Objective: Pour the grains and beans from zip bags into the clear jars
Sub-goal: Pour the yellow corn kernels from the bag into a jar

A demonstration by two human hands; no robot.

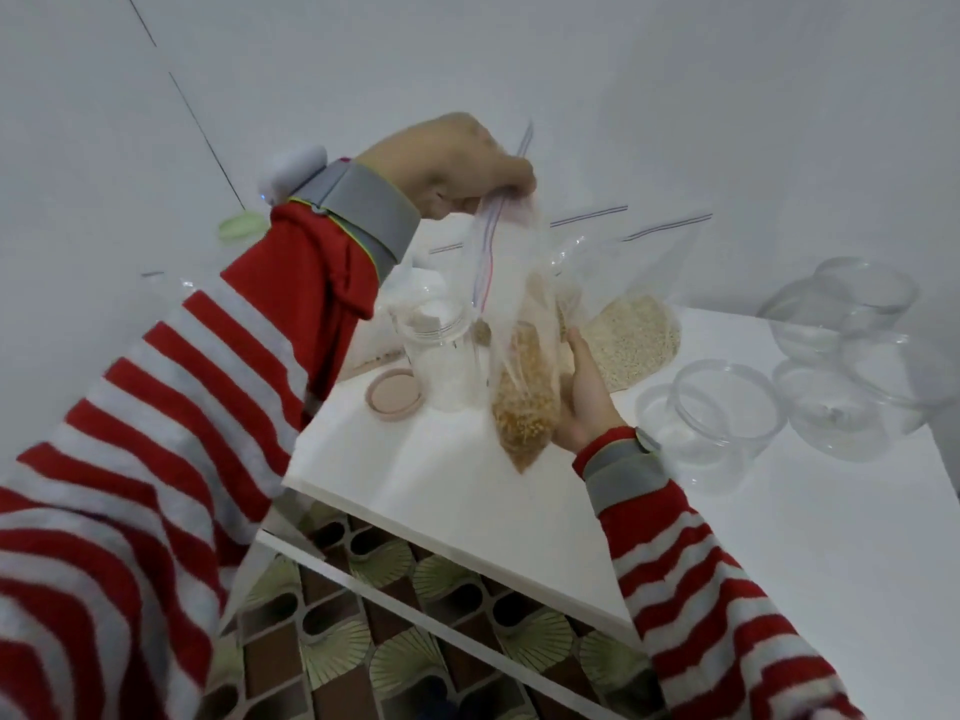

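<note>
A clear zip bag [519,376] with orange-brown grains in its lower end hangs upright above the white table [467,491]. My left hand [457,166] is raised high and pinches the bag's zip edge. My right hand [584,392] presses against the bag's lower right side. Just left of the bag stands an open clear jar [439,356] with white contents showing inside. A second zip bag [634,335] holding pale grains lies behind my right hand.
A beige lid [394,397] lies by the jar. Several empty clear jars [727,407] and tubs [841,314] crowd the table's right side. More zip bags lie at the back. A green lid [240,226] sits far left. The table's front edge is near, with patterned floor below.
</note>
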